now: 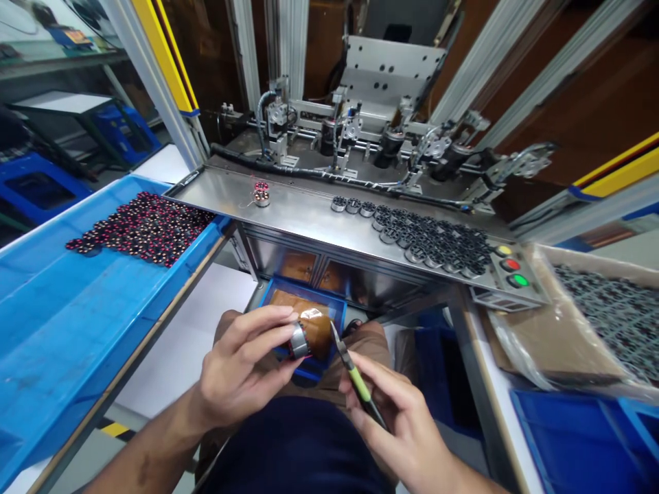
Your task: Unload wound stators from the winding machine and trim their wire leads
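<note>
While the left hand (231, 363) pinches a silver, ring-shaped metal part (299, 341), the right hand (399, 412) grasps slim green-and-black-handled nippers (359, 384) slanting up-left, tip just right of the part, not touching.

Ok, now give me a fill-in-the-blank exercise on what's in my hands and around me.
The left hand holds a metal part whose shape is ____.
The right hand grips a slim tool with a black and ____ handle.
Between the yellow button and the green button, the middle button is ____.
The long bin holding many small parts is ____.

Missing words: round; green; red; blue.
</note>
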Tool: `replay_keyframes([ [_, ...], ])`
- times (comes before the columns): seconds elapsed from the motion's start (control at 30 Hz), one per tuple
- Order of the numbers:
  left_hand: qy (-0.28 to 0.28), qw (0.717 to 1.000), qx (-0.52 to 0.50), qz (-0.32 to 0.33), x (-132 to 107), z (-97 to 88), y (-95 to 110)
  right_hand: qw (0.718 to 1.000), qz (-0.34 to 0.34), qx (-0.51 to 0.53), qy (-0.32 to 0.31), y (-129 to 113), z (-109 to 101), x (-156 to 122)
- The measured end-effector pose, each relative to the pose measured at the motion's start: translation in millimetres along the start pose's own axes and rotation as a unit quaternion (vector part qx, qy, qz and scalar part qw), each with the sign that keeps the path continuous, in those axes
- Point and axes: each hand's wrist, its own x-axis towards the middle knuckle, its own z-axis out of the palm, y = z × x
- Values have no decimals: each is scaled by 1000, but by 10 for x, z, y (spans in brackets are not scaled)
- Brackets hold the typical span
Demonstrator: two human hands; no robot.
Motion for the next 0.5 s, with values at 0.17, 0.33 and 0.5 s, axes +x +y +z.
replay_keyframes([
  [0.17,-16,998,60,15,67,1,73,997,-1,76,-33,-235,-41,-68],
  [0.33,-32,995,86,30,51,-30,84,990,29,117,-75,-304,-89,-160],
  [0.5,-32,998,20,45,47,-47,59,986,40,118,-107,-316,-87,-152],
])
